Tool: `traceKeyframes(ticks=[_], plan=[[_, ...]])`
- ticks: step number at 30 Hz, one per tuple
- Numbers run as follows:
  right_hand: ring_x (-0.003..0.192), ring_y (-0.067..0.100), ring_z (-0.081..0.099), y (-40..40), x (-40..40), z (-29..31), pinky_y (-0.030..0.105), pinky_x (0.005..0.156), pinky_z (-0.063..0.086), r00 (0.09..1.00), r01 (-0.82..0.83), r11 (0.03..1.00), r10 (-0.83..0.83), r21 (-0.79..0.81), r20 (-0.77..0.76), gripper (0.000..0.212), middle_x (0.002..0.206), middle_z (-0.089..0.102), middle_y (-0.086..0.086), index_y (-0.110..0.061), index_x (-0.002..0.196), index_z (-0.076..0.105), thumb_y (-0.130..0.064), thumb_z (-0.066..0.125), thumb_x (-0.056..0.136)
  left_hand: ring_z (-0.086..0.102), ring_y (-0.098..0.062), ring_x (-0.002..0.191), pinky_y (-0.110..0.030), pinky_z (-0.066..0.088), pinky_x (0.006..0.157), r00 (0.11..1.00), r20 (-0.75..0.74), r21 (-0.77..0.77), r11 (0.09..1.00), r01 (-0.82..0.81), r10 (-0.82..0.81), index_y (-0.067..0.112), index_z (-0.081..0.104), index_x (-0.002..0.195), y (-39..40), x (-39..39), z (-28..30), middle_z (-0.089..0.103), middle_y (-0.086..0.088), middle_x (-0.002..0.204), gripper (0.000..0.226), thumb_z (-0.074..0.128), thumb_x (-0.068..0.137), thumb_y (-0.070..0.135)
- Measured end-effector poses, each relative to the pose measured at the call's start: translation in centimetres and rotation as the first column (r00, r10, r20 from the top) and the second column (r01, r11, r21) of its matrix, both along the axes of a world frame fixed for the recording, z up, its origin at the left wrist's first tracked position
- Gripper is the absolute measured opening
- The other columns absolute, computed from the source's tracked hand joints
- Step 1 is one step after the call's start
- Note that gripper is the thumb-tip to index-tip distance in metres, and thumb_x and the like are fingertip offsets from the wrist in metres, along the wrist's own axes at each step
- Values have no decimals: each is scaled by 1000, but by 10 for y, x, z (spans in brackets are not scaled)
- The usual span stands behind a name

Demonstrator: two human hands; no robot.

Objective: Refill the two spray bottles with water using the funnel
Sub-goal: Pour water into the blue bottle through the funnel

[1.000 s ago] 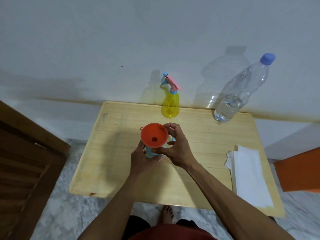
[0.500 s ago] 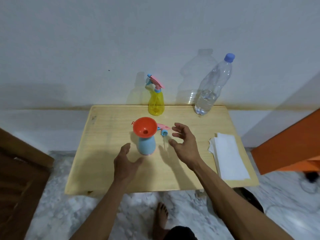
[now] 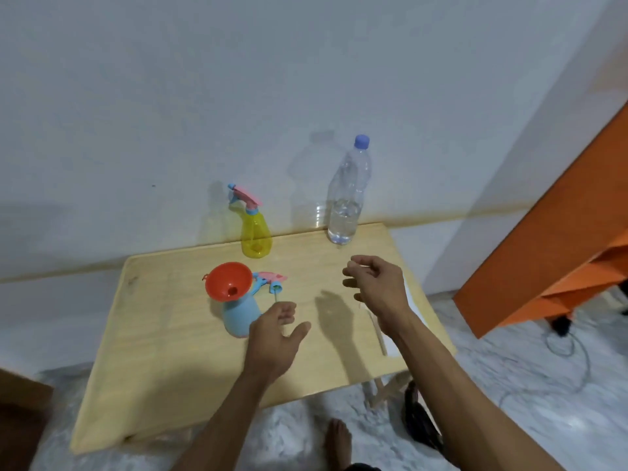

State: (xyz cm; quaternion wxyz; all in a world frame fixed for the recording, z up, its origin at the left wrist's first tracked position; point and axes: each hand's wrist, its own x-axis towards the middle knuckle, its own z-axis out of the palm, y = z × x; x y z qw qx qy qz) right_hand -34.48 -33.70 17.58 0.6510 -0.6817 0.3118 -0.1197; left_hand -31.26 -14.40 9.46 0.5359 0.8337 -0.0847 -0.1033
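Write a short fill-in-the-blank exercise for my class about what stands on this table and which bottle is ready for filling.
1. The orange funnel sits in the neck of the ____ spray bottle.
2. The yellow spray bottle still wears its ____ trigger head.
3. The water bottle has a ____ cap, still on.
4. Left hand and right hand both hold ____.

Missing words: blue; pink; blue; nothing

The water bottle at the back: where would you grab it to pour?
Probably round the middle of the water bottle, coming from the front-right with the right hand. It stands upright against the wall, so only that side is free, and its blue cap is still on.
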Motion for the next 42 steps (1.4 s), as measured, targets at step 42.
traceKeyframes(ticks=[42], plan=[[104, 1, 65, -160, 200, 74, 16, 92, 49, 863, -241, 865, 399, -440, 311, 27, 108, 72, -16, -26, 116, 71, -31, 75, 90, 60, 2, 113, -25, 53, 90, 969, 226, -176, 982, -63, 102, 31, 51, 129, -215, 183, 71, 64, 17, 122, 61, 73, 75, 51]])
